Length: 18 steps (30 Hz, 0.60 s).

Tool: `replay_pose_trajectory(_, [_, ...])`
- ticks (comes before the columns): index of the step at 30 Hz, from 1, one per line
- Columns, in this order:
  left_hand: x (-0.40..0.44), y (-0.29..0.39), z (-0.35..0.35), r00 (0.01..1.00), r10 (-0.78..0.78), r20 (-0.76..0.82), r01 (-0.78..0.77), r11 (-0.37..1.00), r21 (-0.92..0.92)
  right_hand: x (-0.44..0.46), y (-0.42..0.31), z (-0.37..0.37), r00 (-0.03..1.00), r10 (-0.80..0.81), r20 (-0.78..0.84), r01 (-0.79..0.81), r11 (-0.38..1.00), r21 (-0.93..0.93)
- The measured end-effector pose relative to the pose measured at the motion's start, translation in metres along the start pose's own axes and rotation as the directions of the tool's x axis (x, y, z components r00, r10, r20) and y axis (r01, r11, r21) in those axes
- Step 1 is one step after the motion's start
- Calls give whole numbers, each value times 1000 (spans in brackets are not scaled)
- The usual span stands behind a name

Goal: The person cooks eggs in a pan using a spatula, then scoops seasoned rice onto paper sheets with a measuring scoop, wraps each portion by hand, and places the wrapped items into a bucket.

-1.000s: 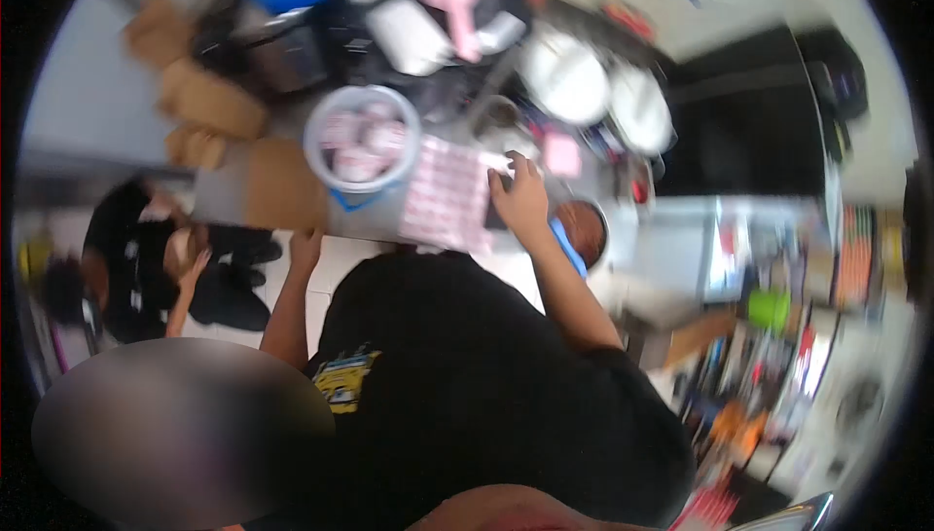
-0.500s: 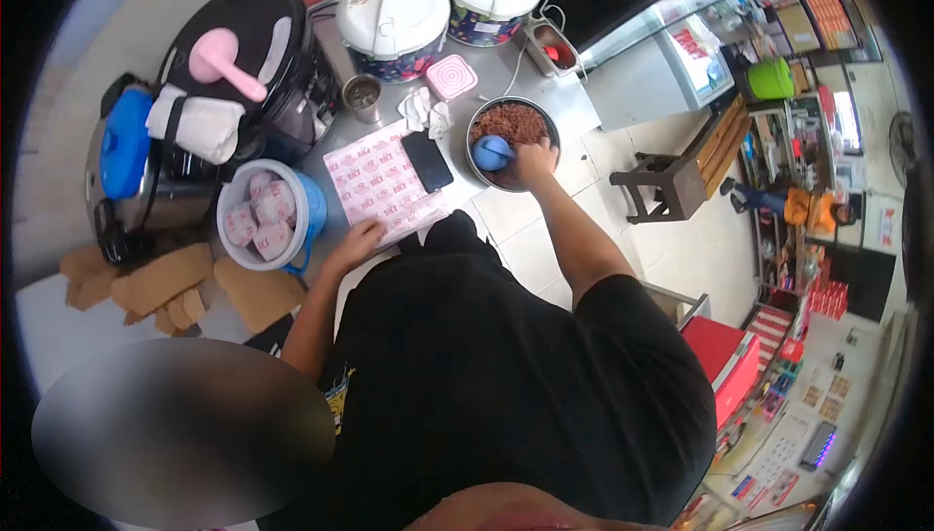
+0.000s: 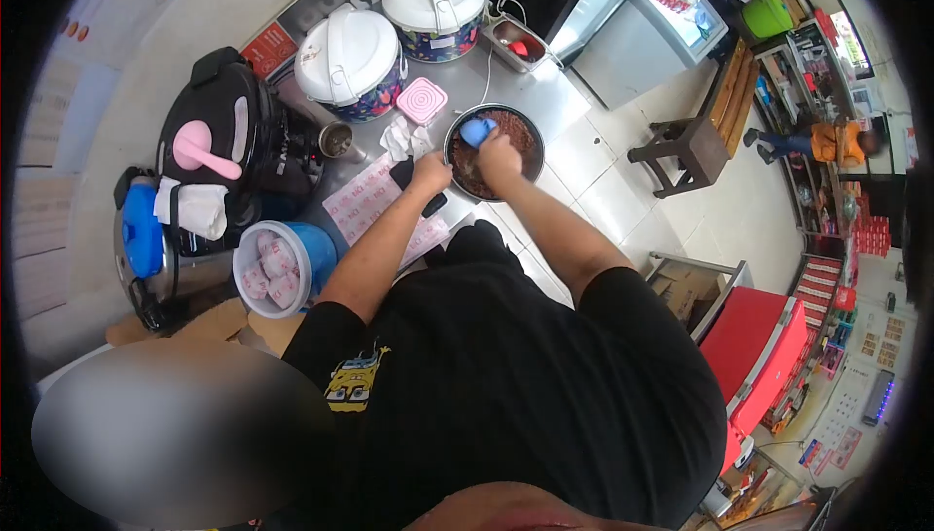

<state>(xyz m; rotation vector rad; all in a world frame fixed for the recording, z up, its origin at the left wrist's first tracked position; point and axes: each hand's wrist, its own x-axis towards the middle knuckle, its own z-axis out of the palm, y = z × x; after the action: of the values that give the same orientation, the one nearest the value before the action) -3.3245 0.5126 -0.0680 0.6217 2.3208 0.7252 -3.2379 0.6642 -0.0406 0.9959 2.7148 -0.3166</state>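
A round metal pot (image 3: 542,163) on the steel counter holds crumbly brown food (image 3: 514,130). My right hand (image 3: 500,158) is inside it, closed around a blue scoop (image 3: 478,130) whose rounded end lies over the food. At the pot's left rim, my left hand (image 3: 432,173) is closed on the edge, its fingertips partly hidden. Beneath that hand and wrist lies a black phone (image 3: 435,206), resting on a stack of pink-printed wrapping paper (image 3: 362,202). Crumpled white tissue (image 3: 397,139) sits just beyond the paper.
A blue bucket (image 3: 319,256) holds several wrapped packets (image 3: 275,260). Behind stand two white-lidded pots (image 3: 348,56), a pink patterned box (image 3: 422,101), a metal cup (image 3: 337,141) and a black cooker (image 3: 219,108) with a pink paddle (image 3: 204,149) on top. A person in orange (image 3: 837,144) stands far right.
My left hand has left the wrapping paper and moved right to the pot's rim. The blue scoop has shifted and tilted in my right hand. The whole view has turned slightly.
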Motion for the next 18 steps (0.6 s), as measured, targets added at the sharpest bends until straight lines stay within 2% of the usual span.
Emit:
replay_pose_trajectory(2, [-1, -1, -1, 991, -120, 66, 130, 976, -173, 6, -2, 30, 1000, -18, 10, 17, 999, 27])
replay_pose_trajectory(5, [7, -12, 10, 992, -127, -10, 123, 974, -192, 6, -7, 30, 997, -58, 44, 53, 994, 95])
replay_pose_trajectory(7, [6, -14, 11, 986, -167, 24, 168, 954, -249, 0, -8, 36, 994, -77, 75, 66, 987, 149])
replay_pose_trajectory(9, [5, -7, 6, 980, -194, 51, 200, 931, -305, -2, -7, 39, 961, -264, 86, 268, 963, -40])
replay_pose_trajectory(10, [0, 2, 2, 964, -253, 75, 262, 878, -401, -8, -7, 28, 960, -266, 87, 269, 963, -31])
replay_pose_trajectory(11, [-5, 10, -3, 945, -310, 106, 321, 810, -492, -17, -3, 16, 914, -374, 158, 392, 915, -101])
replay_pose_trajectory(12, [-2, 6, 2, 943, -315, 108, 326, 809, -488, -24, 0, -1, 851, -469, 237, 510, 845, -162])
replay_pose_trajectory(13, [3, -1, 10, 939, -331, 91, 328, 790, -518, -24, 4, -15, 849, -471, 239, 512, 844, -157])
replay_pose_trajectory(15, [5, -6, 17, 933, -352, 78, 335, 767, -548, -23, 17, -38, 739, -465, 487, 596, 788, -151])
replay_pose_trajectory(16, [2, 0, 16, 921, -385, 64, 348, 734, -584, -22, 26, -48, 736, -466, 492, 599, 786, -151])
replay_pose_trajectory(18, [-6, 11, 10, 904, -423, 54, 361, 693, -624, -17, 47, -68, 813, -442, 380, 518, 846, -126])
